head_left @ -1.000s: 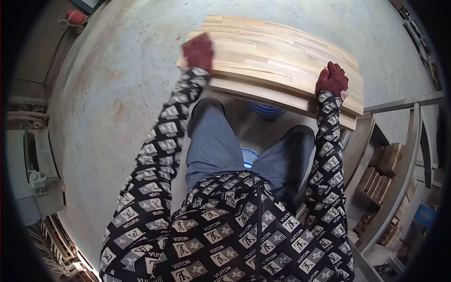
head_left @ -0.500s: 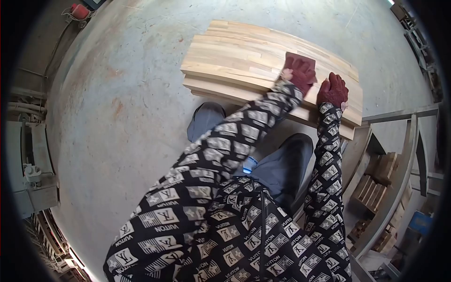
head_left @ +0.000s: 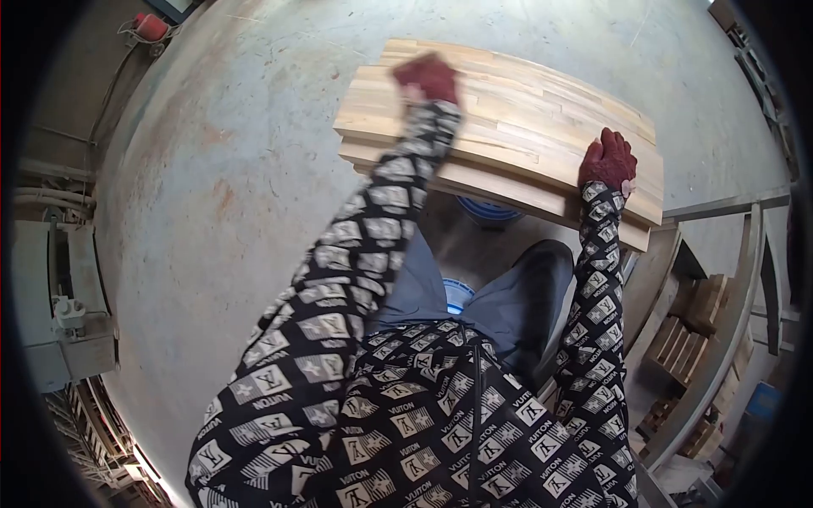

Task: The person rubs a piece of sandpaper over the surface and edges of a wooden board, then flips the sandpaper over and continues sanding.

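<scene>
My left hand (head_left: 434,80), in a dark red glove, is over the far left part of the top wooden panel (head_left: 500,102). It is blurred by motion. Under its fingers is a flat reddish-brown piece of sandpaper (head_left: 410,68), pressed against the wood. My right hand (head_left: 607,161), gloved alike, rests on the panel's right end with its fingers stretched out and nothing held. The panel is made of glued pale strips and lies on other stacked boards (head_left: 508,188), slightly offset from them.
Below the boards, between my knees, part of a blue bucket (head_left: 489,212) shows. Metal framing (head_left: 720,212) and wooden crates (head_left: 677,349) stand at the right. A grey machine (head_left: 72,313) is at the left edge, and a red object (head_left: 151,28) sits at the far left.
My left hand has swept left along the panel with the sandpaper, from near my right hand to the far left part. My right hand stays on the right end.
</scene>
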### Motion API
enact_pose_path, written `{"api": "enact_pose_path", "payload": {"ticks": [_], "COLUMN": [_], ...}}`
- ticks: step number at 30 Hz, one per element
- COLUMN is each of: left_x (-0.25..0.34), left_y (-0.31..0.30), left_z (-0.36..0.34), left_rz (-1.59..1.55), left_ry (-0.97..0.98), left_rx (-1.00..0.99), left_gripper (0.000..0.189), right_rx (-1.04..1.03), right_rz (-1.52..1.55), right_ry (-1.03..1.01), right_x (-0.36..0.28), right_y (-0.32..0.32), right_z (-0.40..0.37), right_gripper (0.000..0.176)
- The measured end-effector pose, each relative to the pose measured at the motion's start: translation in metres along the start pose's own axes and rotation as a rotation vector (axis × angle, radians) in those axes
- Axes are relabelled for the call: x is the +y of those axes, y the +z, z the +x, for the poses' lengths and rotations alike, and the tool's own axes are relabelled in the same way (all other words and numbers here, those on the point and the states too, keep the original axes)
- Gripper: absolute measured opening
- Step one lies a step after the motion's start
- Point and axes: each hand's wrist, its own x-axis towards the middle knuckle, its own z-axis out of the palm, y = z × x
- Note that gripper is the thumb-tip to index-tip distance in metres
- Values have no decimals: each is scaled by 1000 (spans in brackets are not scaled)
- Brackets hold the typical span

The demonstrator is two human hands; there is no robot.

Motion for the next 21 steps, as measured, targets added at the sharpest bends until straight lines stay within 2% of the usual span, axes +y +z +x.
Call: {"api": "enact_pose_path", "payload": {"ticks": [1,3,4,6,8,9,10,11,12,14,16,17,18,21], "left_x": [53,135,157,148,144,153,139,111,67,-18,-77,-90,-91,-44], "left_y": [-11,-57,-90,-173,-147,-78,-69,-58,-7,-24,-51,-62,-69,1], "left_z": [-7,-26,-36,-21,-19,-27,-5,16,13,22,23,18,19,26], "left_rz": [-6,-226,-353,-598,-703,-730,-890,-490,-297,-320,-301,-285,-195,45], "left_ry": [39,199,302,491,537,525,286,205,266,193,115,66,136,-72], "left_rx": [16,-21,-87,-384,-322,89,215,-254,153,117,177,223,300,42], "left_gripper": [51,50,49,48,50,43,35,28,20,18,16,15,12,11], "right_rx": [-3,18,22,-54,-10,3,18,61,61,-16,-35,-63,-91,-103], "right_rz": [9,20,18,68,62,58,55,46,46,35,37,21,6,8], "right_ry": [23,18,12,11,-9,-6,0,-9,2,17,37,59,76,98], "right_x": [-3,-2,1,3,3,0,-1,0,-1,-4,-2,0,0,-4], "right_y": [-4,-2,0,0,1,-1,-2,1,0,-7,-8,-6,-6,-10], "right_z": [-1,-1,0,2,1,0,0,-2,-1,2,2,2,2,1], "right_gripper": [31,30,30,29,28,28,27,26,26,25,25,30,35,34]}}
